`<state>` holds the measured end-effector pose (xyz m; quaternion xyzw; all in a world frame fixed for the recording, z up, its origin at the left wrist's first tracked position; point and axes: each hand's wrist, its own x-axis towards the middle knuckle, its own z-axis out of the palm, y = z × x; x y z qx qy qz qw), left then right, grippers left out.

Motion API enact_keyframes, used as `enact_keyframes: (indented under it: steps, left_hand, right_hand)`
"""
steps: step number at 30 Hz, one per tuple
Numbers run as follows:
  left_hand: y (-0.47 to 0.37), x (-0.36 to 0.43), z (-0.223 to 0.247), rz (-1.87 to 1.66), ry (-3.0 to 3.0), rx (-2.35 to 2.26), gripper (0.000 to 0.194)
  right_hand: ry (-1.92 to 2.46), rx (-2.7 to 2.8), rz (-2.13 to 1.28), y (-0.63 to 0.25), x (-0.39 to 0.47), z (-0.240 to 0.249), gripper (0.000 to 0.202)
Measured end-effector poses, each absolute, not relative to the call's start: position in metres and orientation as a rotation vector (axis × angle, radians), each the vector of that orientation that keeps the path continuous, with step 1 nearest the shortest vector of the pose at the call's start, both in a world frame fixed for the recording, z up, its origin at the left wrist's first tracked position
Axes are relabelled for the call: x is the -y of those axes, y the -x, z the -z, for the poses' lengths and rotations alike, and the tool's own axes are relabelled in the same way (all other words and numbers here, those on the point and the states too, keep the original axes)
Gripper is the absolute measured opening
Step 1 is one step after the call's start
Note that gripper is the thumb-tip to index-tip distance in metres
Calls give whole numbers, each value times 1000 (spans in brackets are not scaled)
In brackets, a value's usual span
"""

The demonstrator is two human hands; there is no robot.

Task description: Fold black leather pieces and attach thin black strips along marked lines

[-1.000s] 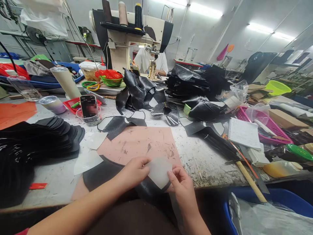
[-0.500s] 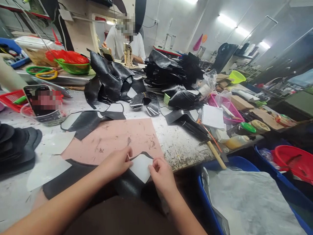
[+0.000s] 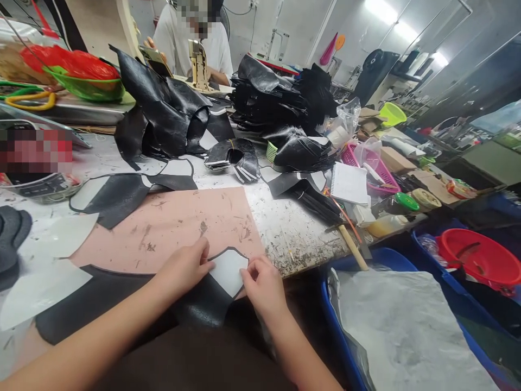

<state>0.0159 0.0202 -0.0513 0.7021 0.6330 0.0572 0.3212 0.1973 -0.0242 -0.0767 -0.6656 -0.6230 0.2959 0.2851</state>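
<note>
A black leather piece (image 3: pixel 203 307) lies along the near edge of the table, its right end toward my body. On that end sits a white, roughly pentagonal backing patch (image 3: pixel 228 273) with a thin dark rim along its top. The fingers of my left hand (image 3: pixel 185 266) are pinched at the patch's left corner. My right hand (image 3: pixel 264 285) pinches its right edge between thumb and fingers. Beneath the leather is a pink, scuffed work mat (image 3: pixel 183 228). My left forearm covers part of the leather.
White sheets (image 3: pixel 44 288) lie left on the table, with dark stacked pieces (image 3: pixel 12 244) beside them. Black leather piles (image 3: pixel 158 108) stand behind. A wooden-handled tool (image 3: pixel 352 247) is at right, above a blue bin (image 3: pixel 325 304). A person (image 3: pixel 215 46) sits opposite at a machine.
The view has tipped down and shifted, so the table things sit farther left and higher. Both hands remain at the white patch, which now lies flatter with its dark rim showing more.
</note>
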Motion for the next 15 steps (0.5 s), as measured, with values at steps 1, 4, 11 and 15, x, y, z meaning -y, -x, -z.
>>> enact_keyframes:
  steps: [1, 4, 11, 15]
  left_hand:
    - [-16, -21, 52, -146, -1848, -1665, 21]
    - [-15, -22, 55, -141, -1863, -1658, 21]
    - [-13, -25, 62, -137, -1878, -1652, 22]
    - [-14, -25, 62, -105, -1893, -1636, 21]
  right_hand:
    - [1782, 1669, -793, -198, 24, 76, 21]
    - [1782, 1679, -801, -197, 24, 76, 22]
    - [1935, 1805, -660, -201, 21, 71, 26]
    - [1994, 1862, -552, -207, 19, 69, 19]
